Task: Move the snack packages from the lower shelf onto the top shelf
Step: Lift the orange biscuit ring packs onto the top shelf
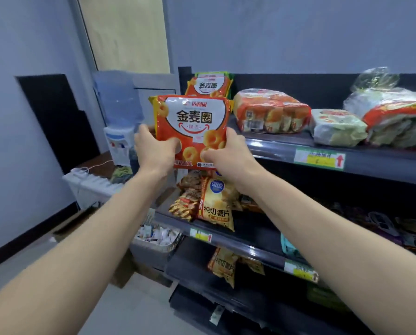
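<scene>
The snack bag [192,122] is clamped in left hand [154,151] and right hand [228,155] grip, and the top shelf [274,148] left-end bag [209,87] could be toppled by it.

Pale blue-grey painted walls [274,32] close in this corner. A tall cream panel [122,32] stands at the back, and a white water dispenser with a blue bottle [117,105] sits on a brown wooden table [93,164] — below, a dark skirting board [21,245] meets the pale floor [134,308].

Fingers [171,143] cover the lower corners of the bag [190,117]. Above the fingers, a second bag [208,86] shows only its top half. Right of them, print on the label [319,159] is unreadable.
</scene>
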